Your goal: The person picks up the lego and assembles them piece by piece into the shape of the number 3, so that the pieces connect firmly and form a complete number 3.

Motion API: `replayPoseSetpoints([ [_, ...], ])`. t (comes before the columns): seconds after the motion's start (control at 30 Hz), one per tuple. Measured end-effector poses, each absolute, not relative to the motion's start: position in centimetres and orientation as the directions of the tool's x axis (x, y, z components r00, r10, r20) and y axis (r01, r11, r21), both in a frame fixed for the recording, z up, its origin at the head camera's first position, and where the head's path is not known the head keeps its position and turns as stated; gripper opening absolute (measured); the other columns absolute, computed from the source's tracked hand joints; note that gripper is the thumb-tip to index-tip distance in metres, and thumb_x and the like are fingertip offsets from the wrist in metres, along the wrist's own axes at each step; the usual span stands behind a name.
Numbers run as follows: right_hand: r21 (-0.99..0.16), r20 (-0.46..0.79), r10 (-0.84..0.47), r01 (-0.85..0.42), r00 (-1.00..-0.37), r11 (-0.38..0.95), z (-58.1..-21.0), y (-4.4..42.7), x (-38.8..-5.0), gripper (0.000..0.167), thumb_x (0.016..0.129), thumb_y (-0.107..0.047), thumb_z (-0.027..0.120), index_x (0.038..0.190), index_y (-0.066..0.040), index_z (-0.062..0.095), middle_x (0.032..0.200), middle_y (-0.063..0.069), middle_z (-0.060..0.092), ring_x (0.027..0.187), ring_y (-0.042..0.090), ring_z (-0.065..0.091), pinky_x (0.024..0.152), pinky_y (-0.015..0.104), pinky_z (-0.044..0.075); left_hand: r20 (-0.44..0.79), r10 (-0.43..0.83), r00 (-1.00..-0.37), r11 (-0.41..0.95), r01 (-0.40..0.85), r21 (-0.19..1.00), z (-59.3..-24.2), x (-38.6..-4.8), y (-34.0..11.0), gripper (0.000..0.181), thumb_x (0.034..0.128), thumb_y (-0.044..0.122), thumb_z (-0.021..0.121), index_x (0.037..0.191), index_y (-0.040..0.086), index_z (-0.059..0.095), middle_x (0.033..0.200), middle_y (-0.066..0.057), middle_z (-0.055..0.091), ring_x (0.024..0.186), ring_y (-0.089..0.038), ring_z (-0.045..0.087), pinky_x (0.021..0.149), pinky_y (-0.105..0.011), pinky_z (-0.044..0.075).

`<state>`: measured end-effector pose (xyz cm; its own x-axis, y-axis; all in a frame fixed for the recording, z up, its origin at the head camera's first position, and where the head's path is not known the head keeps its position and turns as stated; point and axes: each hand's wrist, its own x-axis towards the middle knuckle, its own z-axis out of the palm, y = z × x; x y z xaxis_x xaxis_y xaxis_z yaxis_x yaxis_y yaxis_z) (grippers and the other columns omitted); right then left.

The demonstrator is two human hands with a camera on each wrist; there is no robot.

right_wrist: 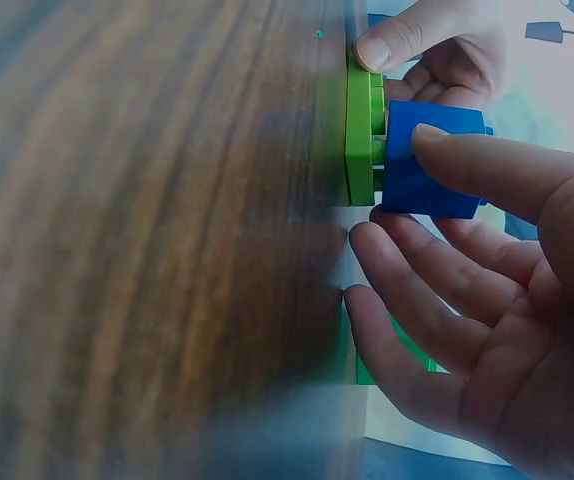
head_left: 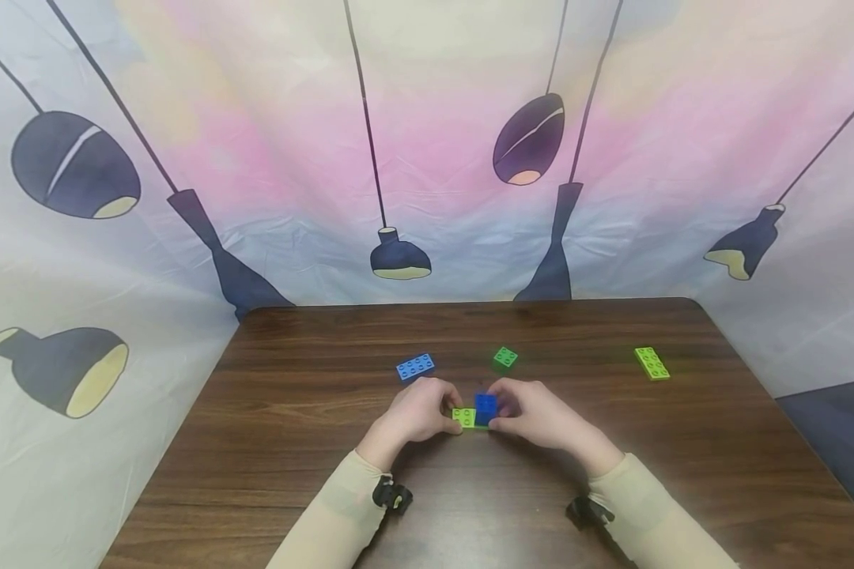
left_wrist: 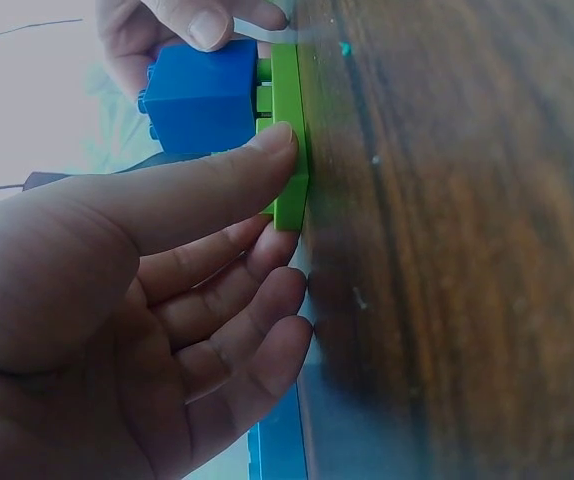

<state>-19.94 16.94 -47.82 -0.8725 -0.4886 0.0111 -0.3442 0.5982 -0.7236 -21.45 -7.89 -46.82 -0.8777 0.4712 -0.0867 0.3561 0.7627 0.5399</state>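
Pinching the left end of a long, flat, lime-green plastic brick (head_left: 463,419) on the dark brown wooden-looking table (head_left: 512,514) with the left hand (head_left: 416,411), using the thumb in front and fingertips behind, and bending the other fingers only part way. Gripping a chunky, dark blue plastic brick (head_left: 485,409) with the half-closed right hand (head_left: 541,415), also between thumb and fingertips. Holding the blue brick over the right end of the flat brick, with green bumps peeking through a thin gap, so probably not sitting all the way down. For a good, tight fit, keeping the flat brick very still, matching the edges and bumps, pushing straight down without tipping, pressing the same on every side, and keeping fingertips out of the gap.
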Motion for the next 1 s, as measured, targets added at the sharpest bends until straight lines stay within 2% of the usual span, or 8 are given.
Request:
replayPoseSetpoints([
  [0.33, -0.722, 0.016, -0.489, -0.349, -0.872, 0.598, -47.71, 16.63, -19.86, 0.037, 0.09, -0.015, 0.088, 0.121, -0.007, 0.069, 0.103, 0.002, 0.076, 0.092, 0.016, 0.072, 0.085, 0.045, 0.061, -0.094, 0.467, -0.879, 0.769, 0.352, 0.533, -46.85, -21.45, -7.84, 0.028, 0.0793, 0.021, 0.097, 0.1, 0.014, 0.078, 0.089, 0.007, 0.068, 0.078, -0.01, 0.058, 0.075, -0.034, 0.051],
  [0.6, -0.72, 0.013, -0.478, -0.34, -0.878, 0.605, -47.66, 16.36, -19.78, 0.036, 0.091, -0.013, 0.087, 0.121, -0.008, 0.069, 0.105, 0.003, 0.077, 0.095, 0.017, 0.074, 0.087, 0.045, 0.061, -0.092, 0.469, -0.879, 0.771, 0.356, 0.528, -46.84, -21.43, -7.83, 0.028, 0.0795, 0.021, 0.096, 0.1, 0.015, 0.078, 0.089, 0.008, 0.068, 0.078, -0.009, 0.058, 0.075, -0.034, 0.051],
  [1.0, -0.709, 0.019, -0.475, -0.347, -0.88, 0.614, -47.6, 16.38, -19.58, 0.032, 0.09, -0.011, 0.088, 0.117, -0.01, 0.071, 0.098, -0.003, 0.073, 0.085, 0.011, 0.068, 0.077, 0.035, 0.058, -0.097, 0.47, -0.877, 0.772, 0.355, 0.527, -46.69, -21.44, -7.83, 0.028, 0.0801, 0.021, 0.096, 0.101, 0.015, 0.079, 0.089, 0.009, 0.068, 0.078, -0.009, 0.058, 0.074, -0.033, 0.05],
])
